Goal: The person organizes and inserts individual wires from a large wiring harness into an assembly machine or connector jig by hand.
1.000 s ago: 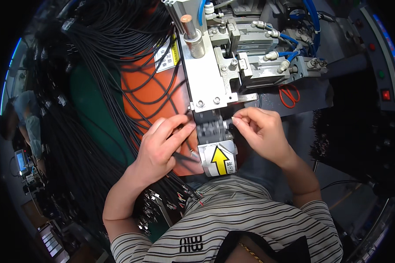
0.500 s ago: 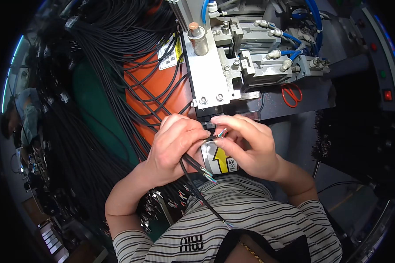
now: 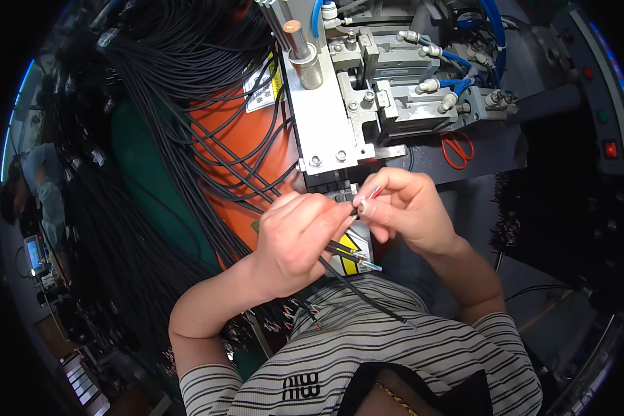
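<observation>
My left hand (image 3: 298,232) is closed around several black cables, just in front of the machine's metal fixture (image 3: 326,128). Below its fingers stick out black cable ends (image 3: 357,259) with thin coloured wires bared at the tips. One longer black cable (image 3: 367,298) hangs from the same hand toward my striped shirt. Close on the right, my right hand (image 3: 409,211) pinches thin coloured wires (image 3: 375,192), red and light blue among them, at the end of a cable held by my left fingertips. The fingers partly hide where the two hands meet.
Many black cables (image 3: 166,69) drape over the orange surface (image 3: 236,145) at the left. Red-handled scissors (image 3: 457,150) lie on the dark table right of the fixture. Blue air hoses (image 3: 496,41) run behind the cylinders. A yellow arrow label (image 3: 350,244) shows beneath the cables.
Both hands have shifted slightly right, and the bared cable ends have swung right with them. On the fixture, the copper-topped rod stands farther out of its metal sleeve.
</observation>
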`<move>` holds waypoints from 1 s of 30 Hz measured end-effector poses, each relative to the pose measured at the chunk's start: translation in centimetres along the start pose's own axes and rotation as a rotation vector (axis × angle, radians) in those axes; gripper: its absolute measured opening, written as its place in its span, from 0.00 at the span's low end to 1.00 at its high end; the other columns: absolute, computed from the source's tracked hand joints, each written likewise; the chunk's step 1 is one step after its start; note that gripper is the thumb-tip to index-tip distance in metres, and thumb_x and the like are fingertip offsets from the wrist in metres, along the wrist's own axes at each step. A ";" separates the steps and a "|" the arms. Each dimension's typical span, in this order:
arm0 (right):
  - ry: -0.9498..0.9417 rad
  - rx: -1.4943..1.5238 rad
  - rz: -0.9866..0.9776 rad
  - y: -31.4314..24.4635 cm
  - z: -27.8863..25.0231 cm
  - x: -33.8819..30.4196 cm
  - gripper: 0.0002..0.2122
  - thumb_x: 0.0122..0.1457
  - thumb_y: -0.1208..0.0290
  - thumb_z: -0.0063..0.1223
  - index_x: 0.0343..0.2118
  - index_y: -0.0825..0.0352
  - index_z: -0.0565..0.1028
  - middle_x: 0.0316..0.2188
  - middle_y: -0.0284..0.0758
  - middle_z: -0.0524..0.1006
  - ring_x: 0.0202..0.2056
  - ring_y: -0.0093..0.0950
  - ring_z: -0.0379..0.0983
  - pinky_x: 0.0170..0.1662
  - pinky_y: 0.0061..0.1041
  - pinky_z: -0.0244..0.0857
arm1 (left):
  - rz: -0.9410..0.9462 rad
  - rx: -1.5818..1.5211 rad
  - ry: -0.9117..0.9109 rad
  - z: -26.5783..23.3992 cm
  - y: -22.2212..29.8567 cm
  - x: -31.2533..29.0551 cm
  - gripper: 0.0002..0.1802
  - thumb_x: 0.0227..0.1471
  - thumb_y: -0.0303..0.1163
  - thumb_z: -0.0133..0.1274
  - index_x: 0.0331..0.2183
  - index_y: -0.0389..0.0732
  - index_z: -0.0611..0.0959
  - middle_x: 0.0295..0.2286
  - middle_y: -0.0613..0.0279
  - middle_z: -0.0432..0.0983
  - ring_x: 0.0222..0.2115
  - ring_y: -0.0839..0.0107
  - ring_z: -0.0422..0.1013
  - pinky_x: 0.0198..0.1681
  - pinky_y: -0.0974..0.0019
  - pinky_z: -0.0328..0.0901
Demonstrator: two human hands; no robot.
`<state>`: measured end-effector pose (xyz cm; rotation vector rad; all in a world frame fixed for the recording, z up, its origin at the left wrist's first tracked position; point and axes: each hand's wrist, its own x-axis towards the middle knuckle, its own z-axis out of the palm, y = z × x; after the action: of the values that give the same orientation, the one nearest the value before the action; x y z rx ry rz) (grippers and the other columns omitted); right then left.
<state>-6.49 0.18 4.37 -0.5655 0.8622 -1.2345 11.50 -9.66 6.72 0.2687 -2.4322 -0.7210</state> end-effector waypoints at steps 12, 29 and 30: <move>0.218 -0.736 -0.645 2.4 0.5 -0.2 0.12 0.63 0.76 0.49 0.47 0.75 0.75 0.40 0.41 0.73 0.34 0.26 0.73 0.39 0.24 0.68 | -0.155 -0.012 -0.005 1.0 -0.1 0.5 0.06 0.45 0.22 0.60 0.29 0.36 0.79 0.18 0.59 0.71 0.16 0.62 0.68 0.20 0.62 0.61; 0.004 0.070 -0.014 0.2 -1.2 0.4 0.10 0.62 0.75 0.53 0.44 0.75 0.77 0.25 0.36 0.78 0.22 0.17 0.71 0.24 0.13 0.64 | -0.208 -0.114 -0.039 0.8 -0.5 0.5 0.05 0.47 0.23 0.59 0.30 0.36 0.80 0.19 0.59 0.72 0.17 0.61 0.69 0.22 0.62 0.61; 0.012 0.032 -0.023 0.2 -1.2 0.3 0.11 0.62 0.75 0.54 0.44 0.75 0.77 0.25 0.36 0.78 0.22 0.17 0.71 0.24 0.13 0.64 | -0.212 -0.141 -0.027 0.8 -0.5 0.6 0.05 0.48 0.23 0.59 0.31 0.36 0.80 0.19 0.59 0.72 0.17 0.61 0.69 0.22 0.62 0.61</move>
<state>-7.30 -0.01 3.48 -0.5440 0.8472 -1.2715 10.55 -9.93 6.15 0.4678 -2.3875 -0.9893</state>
